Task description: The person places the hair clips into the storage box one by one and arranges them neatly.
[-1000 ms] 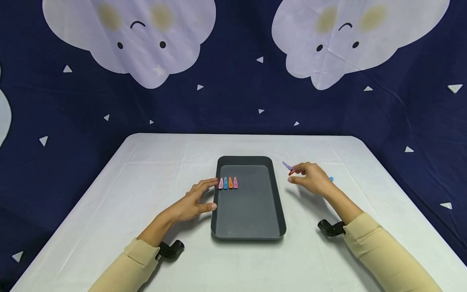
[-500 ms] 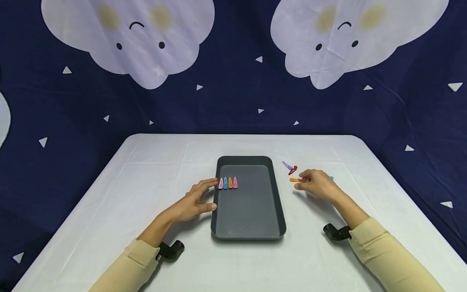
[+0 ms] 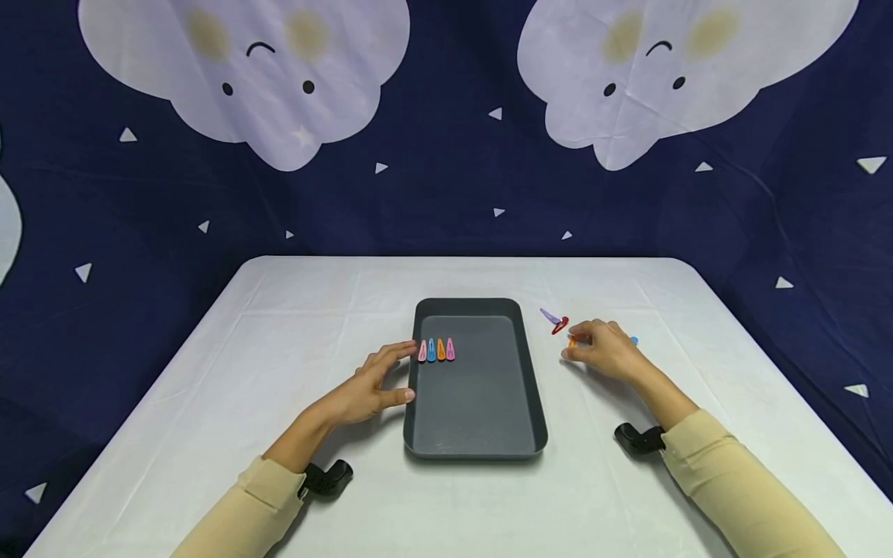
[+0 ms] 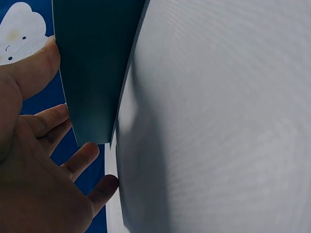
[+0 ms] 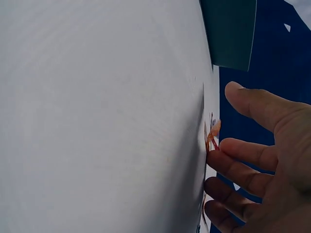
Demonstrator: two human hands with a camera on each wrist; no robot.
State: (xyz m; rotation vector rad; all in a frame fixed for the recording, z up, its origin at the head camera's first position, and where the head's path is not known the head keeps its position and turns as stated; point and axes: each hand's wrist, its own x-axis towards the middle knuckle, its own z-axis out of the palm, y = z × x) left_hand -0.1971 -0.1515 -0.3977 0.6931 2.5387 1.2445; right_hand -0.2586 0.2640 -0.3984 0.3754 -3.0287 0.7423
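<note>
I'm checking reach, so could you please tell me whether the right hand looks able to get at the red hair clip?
Probably yes: the red hair clip lies uncovered just beyond the right hand, though the purple clip beside it and an orange clip by the hand might hinder.

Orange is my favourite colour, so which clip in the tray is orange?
The orange clip is third from left in the tray, between the blue clip and the rightmost pink clip. The others there are blue or pink.

Head view looks down; close wrist views share the tray [image 3: 477,403]
</note>
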